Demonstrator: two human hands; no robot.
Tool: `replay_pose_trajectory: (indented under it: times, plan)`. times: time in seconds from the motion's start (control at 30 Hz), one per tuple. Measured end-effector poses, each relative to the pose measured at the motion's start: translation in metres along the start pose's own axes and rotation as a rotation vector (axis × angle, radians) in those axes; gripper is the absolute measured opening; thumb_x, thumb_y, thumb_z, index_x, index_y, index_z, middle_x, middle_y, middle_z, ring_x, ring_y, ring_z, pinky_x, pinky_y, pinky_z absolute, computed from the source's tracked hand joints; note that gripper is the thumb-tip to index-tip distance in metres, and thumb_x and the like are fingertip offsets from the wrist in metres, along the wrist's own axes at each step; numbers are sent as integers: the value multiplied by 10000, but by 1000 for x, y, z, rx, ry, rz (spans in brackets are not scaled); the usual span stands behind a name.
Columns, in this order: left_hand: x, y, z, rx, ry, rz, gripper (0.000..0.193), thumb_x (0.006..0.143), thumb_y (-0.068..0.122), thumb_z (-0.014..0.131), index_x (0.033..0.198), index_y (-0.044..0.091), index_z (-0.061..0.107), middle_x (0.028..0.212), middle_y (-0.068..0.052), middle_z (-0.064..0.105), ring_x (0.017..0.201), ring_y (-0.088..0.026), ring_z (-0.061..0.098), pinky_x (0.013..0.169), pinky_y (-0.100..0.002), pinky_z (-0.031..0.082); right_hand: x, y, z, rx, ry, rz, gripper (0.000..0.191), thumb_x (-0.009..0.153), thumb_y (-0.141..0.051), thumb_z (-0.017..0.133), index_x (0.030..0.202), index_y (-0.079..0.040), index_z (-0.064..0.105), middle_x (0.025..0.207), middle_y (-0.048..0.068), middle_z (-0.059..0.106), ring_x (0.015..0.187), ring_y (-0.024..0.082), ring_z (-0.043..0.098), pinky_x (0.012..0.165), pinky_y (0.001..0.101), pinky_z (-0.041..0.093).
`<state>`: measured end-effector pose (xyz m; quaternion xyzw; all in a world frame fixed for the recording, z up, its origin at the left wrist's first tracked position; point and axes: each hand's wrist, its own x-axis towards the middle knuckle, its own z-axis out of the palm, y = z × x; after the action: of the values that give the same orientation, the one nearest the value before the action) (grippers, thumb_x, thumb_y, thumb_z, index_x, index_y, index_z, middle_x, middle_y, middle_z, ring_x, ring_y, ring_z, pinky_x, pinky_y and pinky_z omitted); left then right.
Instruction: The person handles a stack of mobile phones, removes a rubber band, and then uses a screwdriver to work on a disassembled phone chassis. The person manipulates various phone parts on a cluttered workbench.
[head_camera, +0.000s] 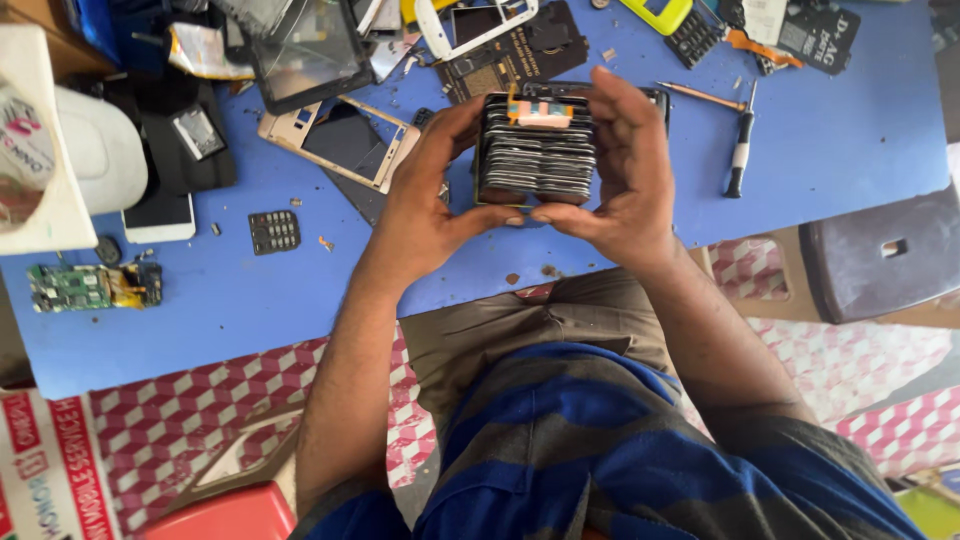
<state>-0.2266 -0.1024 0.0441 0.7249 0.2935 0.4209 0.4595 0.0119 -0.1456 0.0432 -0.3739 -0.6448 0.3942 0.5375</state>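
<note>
Stacked phone screens (535, 152), clamped between my left hand (425, 195) and right hand (622, 165) above the blue table's (850, 140) near edge, seem thin, slippery, fragile; I'd grip the stack's sides.

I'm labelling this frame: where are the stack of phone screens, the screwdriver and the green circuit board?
stack of phone screens (535, 160), head view, its layered edges.
screwdriver (740, 155), head view, its handle.
green circuit board (70, 287), head view, its middle.

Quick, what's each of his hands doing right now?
Left hand: closed on the left side of a stack of phone screens.
Right hand: closed on the stack's right side.
</note>
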Motion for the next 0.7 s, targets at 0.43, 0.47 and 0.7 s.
replay_pose_trajectory:
  times: [0.43, 0.47, 0.7]
  plan:
    - [-8, -24, 2, -223, -20, -110, 976, 821, 139, 946, 1583, 26, 346, 1506, -126, 532, 1405, -243, 564, 1212, -372, 474, 2, -5, -16, 75, 8, -77, 587, 1052, -212, 599, 1554, -32, 356, 1554, 161, 409, 1453, 239, 498, 1254, 382, 448]
    - [-9, -26, 3, -274, -12, -110, 980, 833, 142, 945, 1591, 33, 333, 1501, -121, 526, 1402, -236, 555, 1206, -364, 469, 1, -4, -18, 71, 13, -83, 512, 1076, -159, 572, 1540, -30, 397, 1518, 152, 443, 1429, 237, 535, 1236, 379, 484]
    - [-18, -29, 10, -272, 39, -99, 1116, 757, 236, 988, 1612, 57, 293, 1505, -100, 531, 1375, -200, 589, 1162, -364, 565, -6, 0, -32, -308, 90, -207, 316, 1014, 83, 719, 1294, -23, 617, 1308, 150, 660, 1183, 262, 703, 998, 329, 605]
